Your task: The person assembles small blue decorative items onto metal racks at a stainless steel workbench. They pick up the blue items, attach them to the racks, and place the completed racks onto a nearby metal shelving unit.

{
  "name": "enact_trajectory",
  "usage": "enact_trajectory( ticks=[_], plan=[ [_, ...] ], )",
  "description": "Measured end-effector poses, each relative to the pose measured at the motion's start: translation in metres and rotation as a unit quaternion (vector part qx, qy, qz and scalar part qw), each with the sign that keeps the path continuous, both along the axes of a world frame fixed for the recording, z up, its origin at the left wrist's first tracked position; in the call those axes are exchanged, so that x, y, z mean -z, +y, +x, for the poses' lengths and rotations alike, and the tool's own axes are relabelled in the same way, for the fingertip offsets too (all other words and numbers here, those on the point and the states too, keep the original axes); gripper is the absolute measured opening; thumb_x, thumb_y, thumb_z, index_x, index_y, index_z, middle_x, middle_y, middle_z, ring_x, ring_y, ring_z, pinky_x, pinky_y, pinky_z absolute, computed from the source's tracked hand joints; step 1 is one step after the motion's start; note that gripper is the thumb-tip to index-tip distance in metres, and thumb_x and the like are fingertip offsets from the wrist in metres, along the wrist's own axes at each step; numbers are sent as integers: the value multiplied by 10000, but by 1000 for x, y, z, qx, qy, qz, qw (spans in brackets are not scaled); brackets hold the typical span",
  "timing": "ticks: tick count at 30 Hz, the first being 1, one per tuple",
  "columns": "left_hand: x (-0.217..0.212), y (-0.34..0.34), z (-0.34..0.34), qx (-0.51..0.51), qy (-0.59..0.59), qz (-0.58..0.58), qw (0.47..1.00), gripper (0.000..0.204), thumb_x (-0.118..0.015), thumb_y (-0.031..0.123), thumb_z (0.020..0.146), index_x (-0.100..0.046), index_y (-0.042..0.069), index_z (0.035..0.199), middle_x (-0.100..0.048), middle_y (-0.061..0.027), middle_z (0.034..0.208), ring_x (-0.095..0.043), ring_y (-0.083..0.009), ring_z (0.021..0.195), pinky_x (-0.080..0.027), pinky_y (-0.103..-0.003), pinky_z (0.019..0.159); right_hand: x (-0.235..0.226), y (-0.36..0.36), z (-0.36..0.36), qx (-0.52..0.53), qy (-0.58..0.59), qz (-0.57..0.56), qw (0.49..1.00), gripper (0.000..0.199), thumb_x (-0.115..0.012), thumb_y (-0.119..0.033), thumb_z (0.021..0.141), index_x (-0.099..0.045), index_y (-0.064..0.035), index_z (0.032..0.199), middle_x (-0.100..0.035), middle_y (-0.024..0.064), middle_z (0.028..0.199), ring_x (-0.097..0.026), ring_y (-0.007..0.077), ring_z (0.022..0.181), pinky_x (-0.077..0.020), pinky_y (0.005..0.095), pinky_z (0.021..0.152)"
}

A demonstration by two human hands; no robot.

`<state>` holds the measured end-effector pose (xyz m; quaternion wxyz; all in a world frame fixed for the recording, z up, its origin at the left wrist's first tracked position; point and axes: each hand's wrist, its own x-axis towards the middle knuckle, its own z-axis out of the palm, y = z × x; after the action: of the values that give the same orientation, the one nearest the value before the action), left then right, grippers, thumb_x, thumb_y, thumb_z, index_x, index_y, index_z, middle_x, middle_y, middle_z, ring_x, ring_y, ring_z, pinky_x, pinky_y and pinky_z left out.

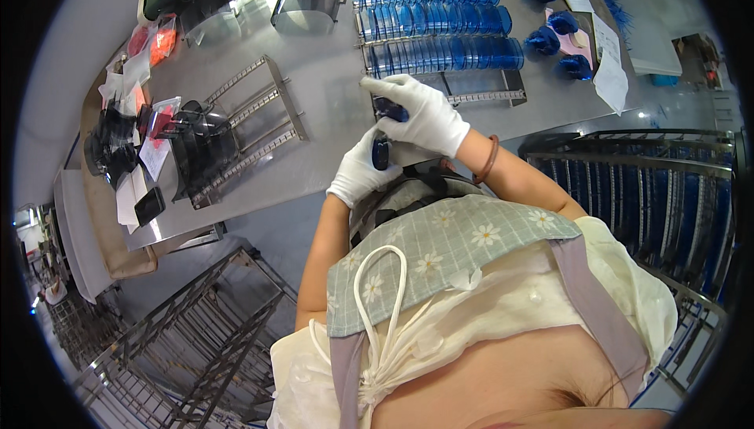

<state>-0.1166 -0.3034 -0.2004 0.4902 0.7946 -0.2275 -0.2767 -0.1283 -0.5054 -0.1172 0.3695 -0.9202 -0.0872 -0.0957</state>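
Observation:
Both my hands wear white gloves and meet just past the table's near edge. Between them is a dark blue curved lens [381,154]; a second dark blue part shows under the right fingers, and I cannot tell whether it is the same piece. My left hand [357,171] is closed around the lower part. My right hand [428,113] grips the upper part, its index finger stretched out to the left. Beyond the right hand, three rows of blue lenses [440,56] stand upright in a metal rack [514,87].
On the left lies another slotted metal rack [283,99] with dark lenses [204,142] at its near end. A phone [150,207] rests by the left edge. Grey visors [305,11] lie at the back, blue bundles [576,67] and papers [610,75] at the right. Metal carts flank me.

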Motion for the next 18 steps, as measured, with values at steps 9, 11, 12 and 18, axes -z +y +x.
enact_trajectory(
  ticks=[9,11,12,18],
  plan=[
    [17,2,4,-22,118,-57,991,959,-859,223,758,-400,80,1588,-712,-106,1181,-668,-163,1022,-535,-319,972,-1,-109,-51,-10,78,143,987,734,-787,-149,858,-503,-91,1532,-540,126,1535,-494,253,1433,-372,364,1212],
    [11,-1,2,-28,142,-81,986,936,-854,200,762,-413,69,1577,-708,-100,1194,-665,-152,1018,-539,-317,963,-7,-137,-57,20,123,152,980,751,-809,-173,865,-493,-77,1539,-530,131,1546,-468,255,1453,-352,370,1221],
    [6,-3,1,-19,170,-63,983,882,-851,184,770,-448,45,1543,-700,-101,1208,-658,-140,1028,-545,-312,952,-8,-146,-58,29,137,166,976,754,-810,-187,863,-495,-77,1539,-532,126,1546,-468,246,1452,-351,370,1221],
    [-53,-48,-22,145,97,-109,979,721,-872,132,750,-573,37,1399,-688,-81,1182,-659,-145,1045,-553,-314,955,-5,-172,-56,-12,-53,-189,980,628,-688,-461,938,-574,-153,1473,-662,155,1339,-632,371,1178,-484,434,1050]
  ],
)
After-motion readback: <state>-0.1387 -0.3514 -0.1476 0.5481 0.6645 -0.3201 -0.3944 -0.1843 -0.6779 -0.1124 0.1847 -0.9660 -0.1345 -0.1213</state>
